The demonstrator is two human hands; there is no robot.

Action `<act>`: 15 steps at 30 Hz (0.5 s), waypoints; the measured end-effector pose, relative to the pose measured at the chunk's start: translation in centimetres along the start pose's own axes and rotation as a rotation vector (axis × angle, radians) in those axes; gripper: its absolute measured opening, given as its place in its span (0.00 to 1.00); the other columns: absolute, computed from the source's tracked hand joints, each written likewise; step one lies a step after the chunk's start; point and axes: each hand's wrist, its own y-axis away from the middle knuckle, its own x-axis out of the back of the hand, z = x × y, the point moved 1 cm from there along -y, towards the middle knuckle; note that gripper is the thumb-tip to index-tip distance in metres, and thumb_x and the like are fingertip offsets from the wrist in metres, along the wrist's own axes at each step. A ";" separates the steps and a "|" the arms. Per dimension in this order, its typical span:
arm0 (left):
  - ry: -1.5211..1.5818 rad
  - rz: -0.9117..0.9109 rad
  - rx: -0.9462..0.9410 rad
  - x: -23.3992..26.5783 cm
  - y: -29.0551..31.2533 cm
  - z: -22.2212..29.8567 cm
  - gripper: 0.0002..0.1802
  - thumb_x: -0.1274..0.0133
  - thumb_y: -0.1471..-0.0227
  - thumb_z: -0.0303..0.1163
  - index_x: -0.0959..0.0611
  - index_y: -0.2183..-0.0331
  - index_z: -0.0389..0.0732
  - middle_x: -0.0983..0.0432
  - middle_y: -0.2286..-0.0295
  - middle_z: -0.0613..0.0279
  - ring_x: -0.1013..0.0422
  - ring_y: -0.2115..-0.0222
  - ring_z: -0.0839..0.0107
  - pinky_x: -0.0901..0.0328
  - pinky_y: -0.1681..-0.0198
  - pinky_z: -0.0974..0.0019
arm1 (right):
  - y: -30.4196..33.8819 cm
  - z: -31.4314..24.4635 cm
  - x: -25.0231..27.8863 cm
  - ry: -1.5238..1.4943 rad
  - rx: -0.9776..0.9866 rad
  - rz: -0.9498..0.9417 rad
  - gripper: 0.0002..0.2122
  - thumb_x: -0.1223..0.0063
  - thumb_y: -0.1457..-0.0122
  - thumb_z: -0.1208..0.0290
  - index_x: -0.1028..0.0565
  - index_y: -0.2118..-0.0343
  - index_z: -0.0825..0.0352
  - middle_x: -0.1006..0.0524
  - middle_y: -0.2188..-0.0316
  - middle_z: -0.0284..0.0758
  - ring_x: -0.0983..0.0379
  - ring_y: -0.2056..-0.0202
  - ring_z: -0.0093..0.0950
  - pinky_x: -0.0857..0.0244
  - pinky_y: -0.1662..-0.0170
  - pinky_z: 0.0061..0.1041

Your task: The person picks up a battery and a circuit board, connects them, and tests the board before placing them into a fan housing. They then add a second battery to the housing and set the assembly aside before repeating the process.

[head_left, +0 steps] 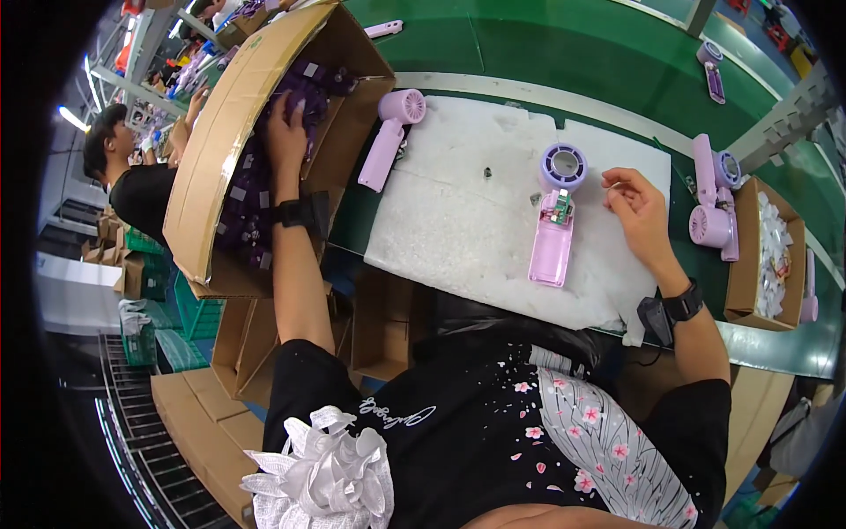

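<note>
My left hand (pixel 286 137) reaches into a tilted cardboard box (pixel 238 97) and touches the dark purple parts (pixel 242 207) heaped inside. Its fingers are stretched apart, with their tips partly among the parts. Over the right side of a white foam sheet (pixel 441 198), my right hand (pixel 636 207) hovers with loosely bent fingers, thumb apart, and nothing visible between them. To its left lies an opened lilac handheld fan (pixel 551 251), its round purple-rimmed head away from me and a green circuit board (pixel 557 208) exposed at the neck.
Another lilac fan (pixel 381 154) lies between box and foam. A small dark piece (pixel 487 173) rests on the foam. At right are more fan parts (pixel 712 225) and a carton of white pieces (pixel 771 256). A co-worker (pixel 132 176) is beyond the box.
</note>
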 end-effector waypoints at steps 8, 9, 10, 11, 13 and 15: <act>1.451 -0.297 0.068 2.2 5.2 16.6 0.23 0.48 0.43 0.23 0.30 0.46 0.36 0.26 0.57 0.55 0.26 0.60 0.69 0.28 0.57 0.67 | 1.4 -1.2 -0.1 0.011 0.217 0.088 0.11 0.54 0.39 0.80 0.29 0.53 0.71 0.26 0.63 0.35 0.29 0.71 0.18 0.33 0.67 0.17; 1.461 -0.306 0.078 2.1 6.4 18.5 0.23 0.48 0.43 0.23 0.30 0.46 0.36 0.26 0.57 0.55 0.26 0.60 0.69 0.28 0.57 0.67 | 1.7 -1.5 -0.3 0.019 0.205 0.093 0.11 0.54 0.39 0.80 0.29 0.53 0.71 0.26 0.63 0.35 0.29 0.71 0.18 0.33 0.67 0.17; 1.507 -0.391 0.110 1.7 7.6 20.3 0.24 0.47 0.45 0.21 0.30 0.46 0.35 0.27 0.57 0.55 0.26 0.60 0.69 0.28 0.57 0.66 | 1.8 -1.7 -0.5 0.050 0.240 0.040 0.12 0.54 0.38 0.79 0.29 0.52 0.71 0.25 0.63 0.36 0.29 0.72 0.18 0.33 0.68 0.17; 1.554 -0.481 0.141 1.0 8.9 22.0 0.25 0.46 0.46 0.20 0.31 0.46 0.34 0.27 0.58 0.56 0.26 0.59 0.69 0.27 0.57 0.65 | 1.9 -1.9 -0.8 0.082 0.274 -0.010 0.12 0.53 0.38 0.77 0.29 0.52 0.71 0.25 0.64 0.36 0.28 0.72 0.19 0.33 0.69 0.17; 1.508 -0.563 0.158 0.1 11.7 24.8 0.25 0.44 0.48 0.19 0.30 0.48 0.33 0.27 0.58 0.55 0.26 0.59 0.70 0.28 0.57 0.66 | 2.0 -2.5 -1.9 0.123 0.294 -0.049 0.12 0.53 0.37 0.75 0.29 0.51 0.71 0.25 0.64 0.36 0.28 0.73 0.19 0.33 0.71 0.18; 1.455 -0.647 0.174 -0.2 13.8 26.6 0.25 0.42 0.50 0.18 0.29 0.49 0.32 0.27 0.58 0.55 0.27 0.59 0.70 0.28 0.57 0.67 | 2.2 -3.2 -3.1 -0.105 0.349 -0.024 0.15 0.52 0.35 0.71 0.31 0.49 0.72 0.24 0.65 0.37 0.27 0.73 0.21 0.33 0.72 0.18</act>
